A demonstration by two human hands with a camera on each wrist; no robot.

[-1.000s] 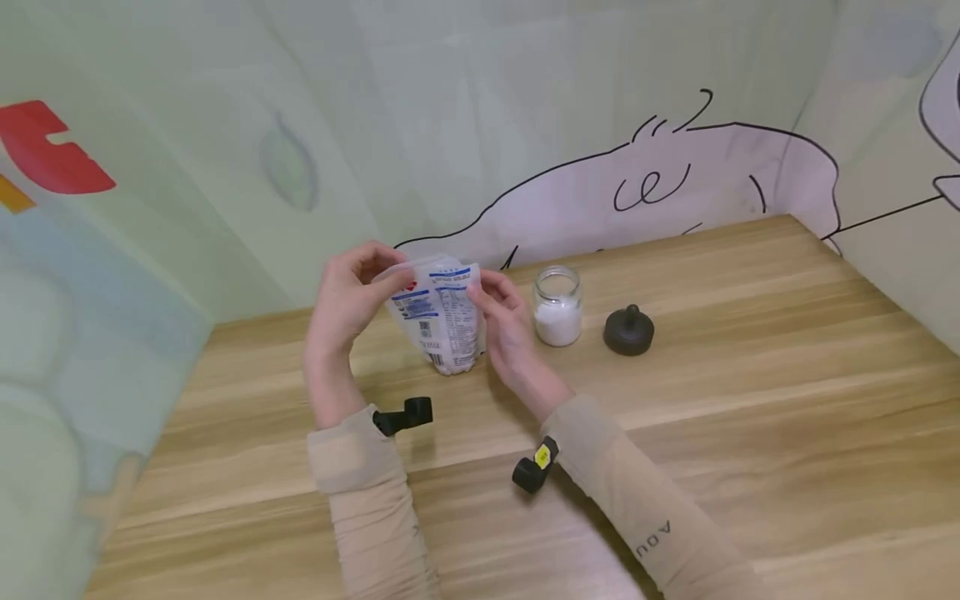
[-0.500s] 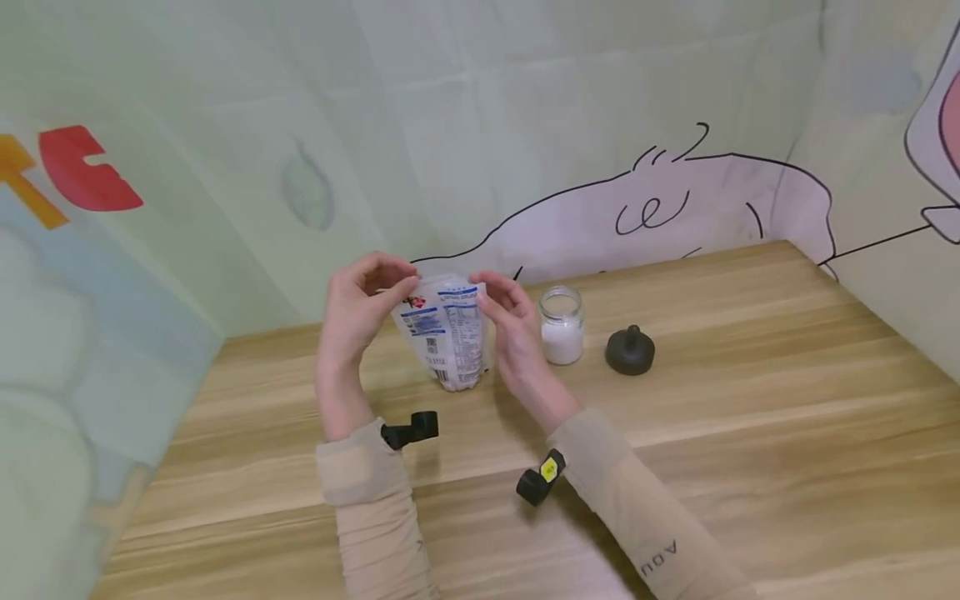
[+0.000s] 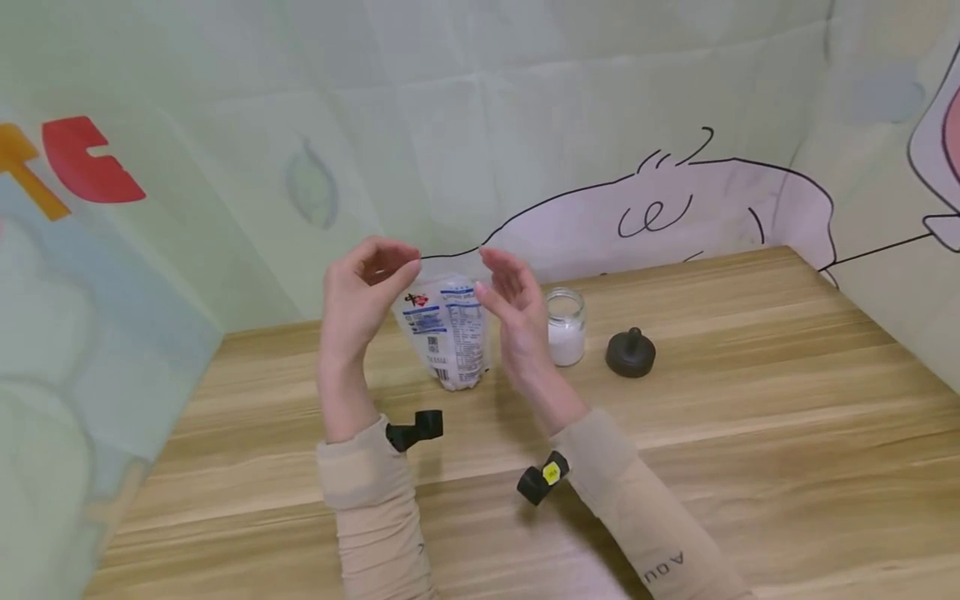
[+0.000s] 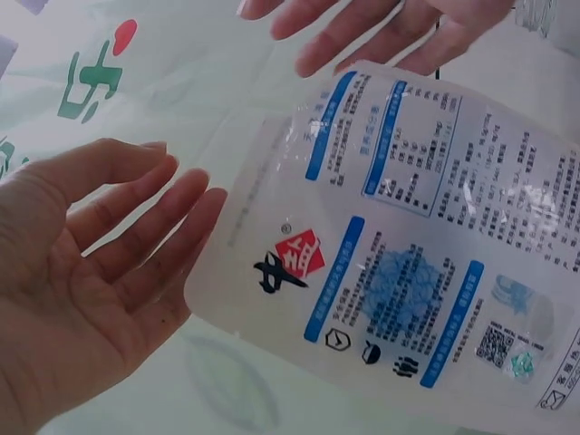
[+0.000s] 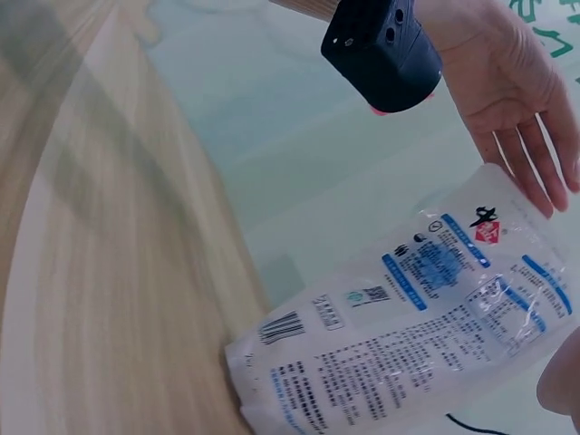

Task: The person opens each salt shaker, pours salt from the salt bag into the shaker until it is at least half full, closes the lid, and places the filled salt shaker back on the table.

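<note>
A white, blue-printed plastic pouch (image 3: 450, 342), seemingly a salt bag, stands upright on the table with a red-and-black logo near its top. My left hand (image 3: 351, 312) is beside its upper left edge, fingers loosely bent and gripping nothing. On the other side, my right hand (image 3: 525, 329) is held with relaxed fingers near the upper right edge, apart from the pouch. The left wrist view shows the left fingertips (image 4: 213, 195) very close to the pouch's top; whether they touch it I cannot tell. Only the right thumb (image 5: 562, 381) shows in the right wrist view.
Just right of my right hand stands a lidless glass jar (image 3: 566, 333), partly filled with white grains. A black knobbed lid (image 3: 631, 354) lies farther right on the wooden table (image 3: 750, 400). Behind the table hangs a printed cloth backdrop (image 3: 420, 125).
Both hands held the pouch's top edge earlier; now they have let go and moved slightly up and away. The pouch stays upright in place. The head view has tilted a little.
</note>
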